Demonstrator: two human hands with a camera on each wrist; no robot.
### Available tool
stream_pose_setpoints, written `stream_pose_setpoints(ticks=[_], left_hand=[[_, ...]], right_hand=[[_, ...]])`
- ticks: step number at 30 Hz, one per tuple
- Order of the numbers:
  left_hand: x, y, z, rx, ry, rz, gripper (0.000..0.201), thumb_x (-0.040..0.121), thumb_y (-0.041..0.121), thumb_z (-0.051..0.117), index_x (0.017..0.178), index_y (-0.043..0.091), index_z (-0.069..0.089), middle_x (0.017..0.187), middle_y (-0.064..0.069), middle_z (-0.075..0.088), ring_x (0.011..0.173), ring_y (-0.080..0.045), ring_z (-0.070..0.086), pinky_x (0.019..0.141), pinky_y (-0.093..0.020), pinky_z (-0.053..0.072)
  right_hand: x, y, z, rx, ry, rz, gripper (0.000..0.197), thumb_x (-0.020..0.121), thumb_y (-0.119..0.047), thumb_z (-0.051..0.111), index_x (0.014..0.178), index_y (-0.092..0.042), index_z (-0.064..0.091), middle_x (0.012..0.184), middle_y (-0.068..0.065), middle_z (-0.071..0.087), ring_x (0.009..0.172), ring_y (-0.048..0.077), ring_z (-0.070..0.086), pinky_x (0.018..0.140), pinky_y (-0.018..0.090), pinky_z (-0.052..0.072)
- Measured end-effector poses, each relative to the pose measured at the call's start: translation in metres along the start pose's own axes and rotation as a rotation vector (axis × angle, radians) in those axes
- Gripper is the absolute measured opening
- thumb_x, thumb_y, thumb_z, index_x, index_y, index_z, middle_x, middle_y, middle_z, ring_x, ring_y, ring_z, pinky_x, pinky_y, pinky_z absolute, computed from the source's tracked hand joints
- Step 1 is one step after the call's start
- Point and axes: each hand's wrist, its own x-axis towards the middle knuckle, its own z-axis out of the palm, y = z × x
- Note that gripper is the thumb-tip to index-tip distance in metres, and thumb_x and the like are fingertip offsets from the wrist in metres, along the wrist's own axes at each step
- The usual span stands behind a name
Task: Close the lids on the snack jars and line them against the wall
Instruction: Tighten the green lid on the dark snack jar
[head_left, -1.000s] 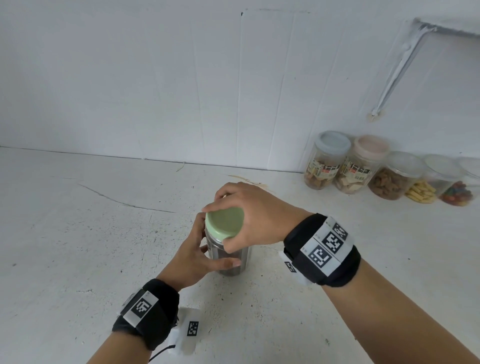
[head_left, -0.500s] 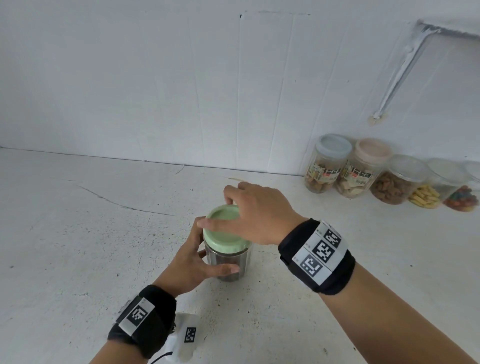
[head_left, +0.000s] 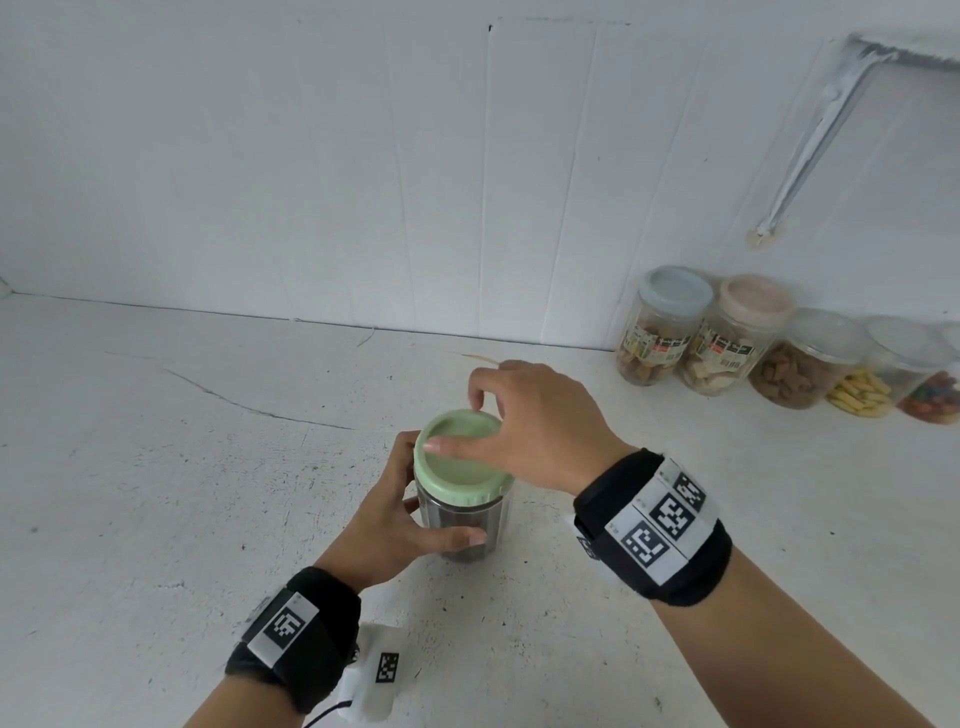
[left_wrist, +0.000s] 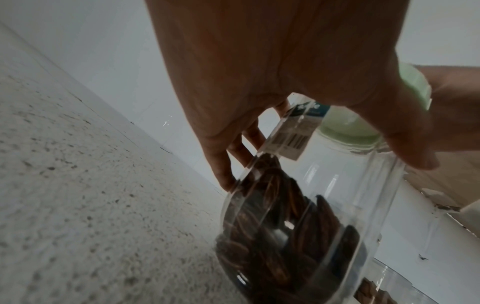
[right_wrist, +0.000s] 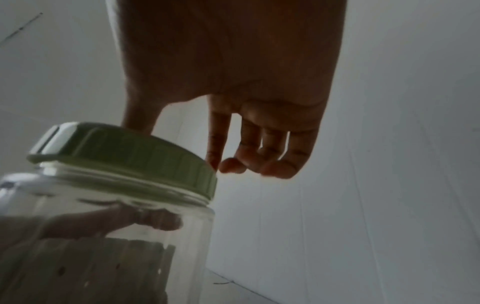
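Rough white speckled counter (head_left: 156, 493), cracked in spots, backed by a plain white panelled wall (head_left: 311, 156). Mid-counter, well out from that wall: clear ribbed plastic jar of dark brown snacks (head_left: 467, 530), standing upright, pale green ribbed screw lid (head_left: 457, 467) sitting on its mouth. Left hand (head_left: 395, 514) wrapped round the jar body, thumb across the front, fingers round the back. Right hand (head_left: 540, 431) over the lid, thumb lying flat across the top, fingers loosely curled by the far rim, not really clamped on anything. Off to the right, tight against the wall: row of five lidded clear snack jars (head_left: 789, 358), touching side by side, grey and pink lids on the first two. White bracket (head_left: 810, 140) slanting down the wall above them.
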Motion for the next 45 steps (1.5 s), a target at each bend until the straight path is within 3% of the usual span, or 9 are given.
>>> stream_pose_setpoints(ticks=[2, 6, 8, 15, 21, 28, 36, 40, 45], left_hand=[[0.000, -0.001, 0.000, -0.002, -0.001, 0.004, 0.089, 0.065, 0.014, 0.097, 0.130, 0.034, 0.040, 0.122, 0.026, 0.059, 0.119, 0.000, 0.058, 0.095, -0.022, 0.049], [0.000, 0.000, 0.000, -0.005, -0.012, -0.001, 0.092, 0.065, 0.015, 0.096, 0.131, 0.042, 0.037, 0.121, 0.034, 0.058, 0.119, 0.006, 0.057, 0.096, -0.020, 0.050], [0.000, 0.000, 0.000, -0.008, -0.019, 0.003, 0.087, 0.066, 0.013, 0.096, 0.128, 0.036, 0.039, 0.118, 0.031, 0.060, 0.117, 0.002, 0.060, 0.095, -0.023, 0.051], [0.000, -0.001, 0.002, -0.012, -0.005, 0.038, 0.084, 0.065, 0.012, 0.097, 0.128, 0.027, 0.043, 0.113, 0.024, 0.063, 0.109, -0.004, 0.065, 0.089, -0.019, 0.055], [0.000, 0.000, 0.000, -0.011, -0.022, 0.014, 0.094, 0.068, 0.016, 0.096, 0.131, 0.049, 0.034, 0.124, 0.032, 0.057, 0.117, 0.008, 0.057, 0.091, -0.014, 0.052], [0.000, 0.000, 0.004, -0.025, -0.025, 0.032, 0.092, 0.067, 0.014, 0.097, 0.134, 0.043, 0.042, 0.123, 0.026, 0.059, 0.120, -0.002, 0.057, 0.100, -0.029, 0.050], [0.001, -0.004, -0.005, -0.057, -0.180, -0.051, 0.097, 0.073, 0.007, 0.092, 0.148, 0.038, 0.039, 0.137, 0.021, 0.061, 0.132, 0.002, 0.054, 0.115, -0.030, 0.046], [0.003, -0.003, 0.001, -0.054, -0.127, -0.024, 0.098, 0.066, 0.014, 0.096, 0.145, 0.035, 0.042, 0.130, 0.018, 0.064, 0.125, -0.005, 0.060, 0.105, -0.031, 0.051], [0.003, 0.001, 0.028, -0.073, 0.012, 0.127, 0.095, 0.063, -0.003, 0.095, 0.140, 0.014, 0.041, 0.122, 0.004, 0.065, 0.117, -0.018, 0.066, 0.092, -0.032, 0.060]], right_hand=[[-0.004, 0.004, 0.000, 0.109, -0.068, -0.082, 0.057, 0.074, -0.077, 0.069, 0.111, -0.034, 0.063, 0.108, -0.011, 0.057, 0.102, 0.011, 0.052, 0.089, 0.034, 0.046], [-0.012, 0.001, -0.003, 0.310, -0.341, -0.294, 0.060, 0.080, -0.032, 0.081, 0.136, -0.043, 0.060, 0.157, -0.017, 0.038, 0.146, 0.007, 0.029, 0.118, 0.029, 0.025], [-0.012, 0.002, 0.002, 0.275, -0.336, -0.285, 0.058, 0.081, -0.031, 0.079, 0.134, -0.044, 0.062, 0.152, -0.016, 0.045, 0.138, 0.009, 0.036, 0.115, 0.032, 0.030], [-0.013, -0.017, 0.012, -0.025, -0.064, -0.053, 0.072, 0.070, -0.086, 0.062, 0.124, -0.038, 0.059, 0.111, -0.006, 0.050, 0.108, 0.016, 0.041, 0.091, 0.040, 0.050], [-0.017, -0.002, 0.006, 0.306, -0.301, -0.191, 0.061, 0.082, -0.045, 0.079, 0.138, -0.050, 0.055, 0.152, -0.016, 0.038, 0.142, 0.010, 0.030, 0.115, 0.034, 0.028], [-0.015, -0.017, 0.019, 0.074, -0.082, -0.092, 0.047, 0.077, -0.064, 0.073, 0.118, -0.044, 0.059, 0.115, -0.012, 0.049, 0.108, 0.016, 0.041, 0.097, 0.043, 0.044], [-0.018, 0.005, 0.031, 0.364, -0.121, -0.299, 0.046, 0.077, -0.047, 0.084, 0.120, -0.036, 0.072, 0.122, -0.017, 0.058, 0.119, 0.007, 0.047, 0.103, 0.028, 0.040], [-0.022, 0.003, 0.049, 0.366, 0.118, -0.310, 0.041, 0.077, -0.042, 0.082, 0.114, -0.027, 0.074, 0.112, -0.013, 0.063, 0.104, 0.010, 0.056, 0.093, 0.030, 0.048], [-0.019, -0.001, 0.050, 0.359, 0.114, -0.275, 0.042, 0.074, -0.044, 0.081, 0.111, -0.025, 0.073, 0.107, -0.013, 0.064, 0.102, 0.008, 0.056, 0.090, 0.031, 0.050]])
